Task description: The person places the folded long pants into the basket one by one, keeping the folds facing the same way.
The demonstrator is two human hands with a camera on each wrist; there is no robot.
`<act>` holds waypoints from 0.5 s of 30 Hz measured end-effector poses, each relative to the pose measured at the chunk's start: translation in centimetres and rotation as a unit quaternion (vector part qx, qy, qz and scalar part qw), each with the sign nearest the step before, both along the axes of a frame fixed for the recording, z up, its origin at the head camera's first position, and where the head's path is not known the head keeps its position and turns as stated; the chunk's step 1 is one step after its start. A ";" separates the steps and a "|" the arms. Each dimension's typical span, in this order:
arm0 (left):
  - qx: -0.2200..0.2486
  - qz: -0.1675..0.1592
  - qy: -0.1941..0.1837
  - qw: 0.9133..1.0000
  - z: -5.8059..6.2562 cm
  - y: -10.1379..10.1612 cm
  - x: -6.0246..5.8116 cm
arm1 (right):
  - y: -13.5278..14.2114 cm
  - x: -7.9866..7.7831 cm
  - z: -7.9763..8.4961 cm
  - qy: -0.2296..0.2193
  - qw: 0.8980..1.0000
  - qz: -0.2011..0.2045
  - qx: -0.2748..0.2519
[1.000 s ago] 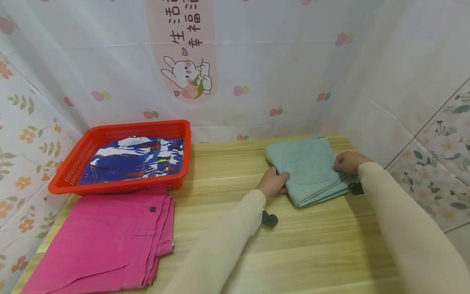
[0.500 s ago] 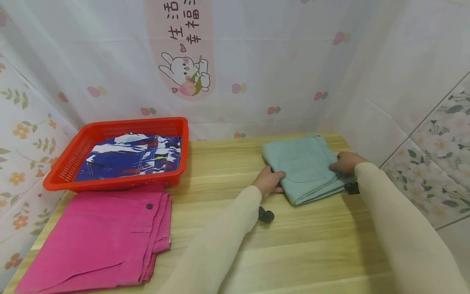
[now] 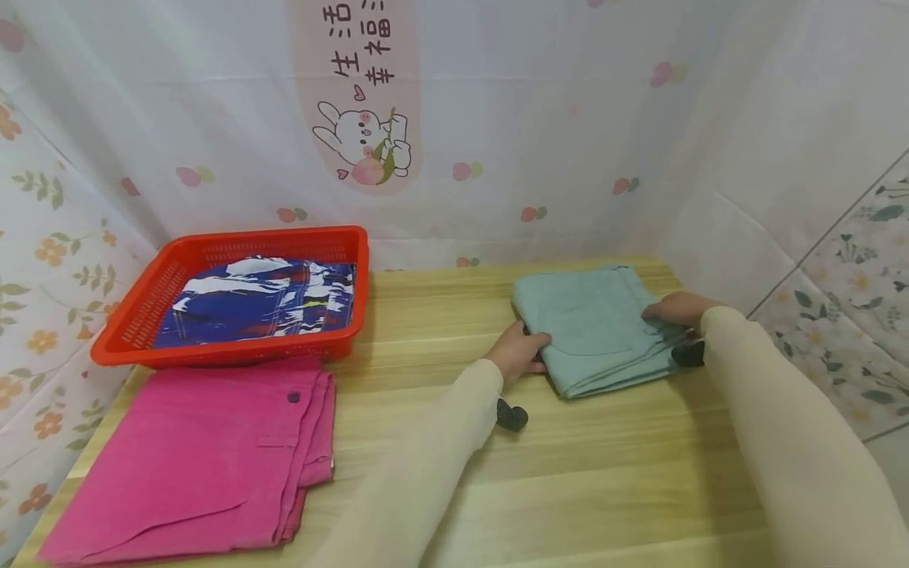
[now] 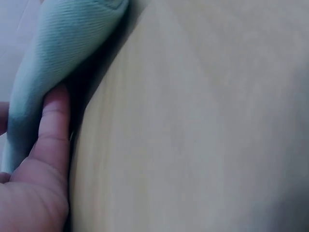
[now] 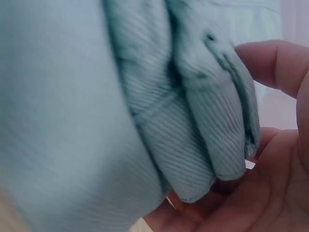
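One mint garment [image 3: 585,315], wood-grain table [image 3: 604,473], curtain [image 3: 540,126]

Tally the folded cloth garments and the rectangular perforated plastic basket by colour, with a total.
Pale green: 1, the folded cloth garment held by the left hand and right hand
Red: 1, the rectangular perforated plastic basket
Pink: 1, the folded cloth garment with a dark button
Blue-and-white patterned: 1, the folded cloth garment inside the basket
Total: 4

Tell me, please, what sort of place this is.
Perhaps a home laundry corner: a printed curtain behind a wood-grain table bearing a folded teal garment and a red plastic basket.
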State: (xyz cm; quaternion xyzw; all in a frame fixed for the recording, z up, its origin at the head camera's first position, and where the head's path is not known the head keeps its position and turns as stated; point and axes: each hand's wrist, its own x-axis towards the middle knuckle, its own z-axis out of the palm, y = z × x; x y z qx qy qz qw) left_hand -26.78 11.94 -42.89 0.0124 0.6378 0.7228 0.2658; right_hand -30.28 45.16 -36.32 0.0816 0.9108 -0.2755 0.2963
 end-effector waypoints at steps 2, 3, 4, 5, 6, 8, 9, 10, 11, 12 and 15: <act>0.004 -0.006 -0.007 1.000 0.0 -0.4 -0.2 | -0.2 0.1 0.3 -0.012 1.000 -0.009 -0.020; 0.006 -0.010 -0.010 1.000 0.0 -0.5 -0.2 | -0.2 0.1 0.4 -0.017 0.999 -0.015 -0.029; 0.008 -0.014 -0.012 1.000 0.1 -0.7 -0.3 | -0.2 0.2 0.4 -0.021 0.999 -0.019 -0.036; 0.008 -0.017 -0.013 1.000 0.1 -0.8 -0.3 | -0.2 0.2 0.5 -0.025 0.998 -0.022 -0.047; 0.006 -0.020 -0.013 1.000 0.2 -0.9 -0.4 | -0.2 0.2 0.5 -0.030 0.997 -0.028 -0.059; 0.006 -0.025 -0.015 1.000 0.3 -1.1 -0.3 | -0.1 0.4 0.4 -0.033 0.996 -0.035 -0.073; 0.004 -0.026 -0.015 1.000 0.3 -1.2 -0.3 | 0.0 0.4 0.3 -0.035 0.995 -0.043 -0.082; 0.001 -0.025 -0.016 1.000 0.3 -1.2 -0.3 | 0.0 0.5 0.1 -0.038 0.994 -0.053 -0.093; -0.001 -0.025 -0.016 1.000 0.3 -1.3 -0.2 | 0.0 0.6 0.0 -0.042 0.992 -0.059 -0.103; -0.003 -0.025 -0.017 1.000 0.3 -1.4 -0.1 | 0.0 0.6 -0.2 -0.044 0.991 -0.064 -0.107; -0.006 -0.026 -0.018 0.999 0.4 -1.6 0.0 | -0.1 0.8 -0.6 -0.059 0.986 -0.078 -0.132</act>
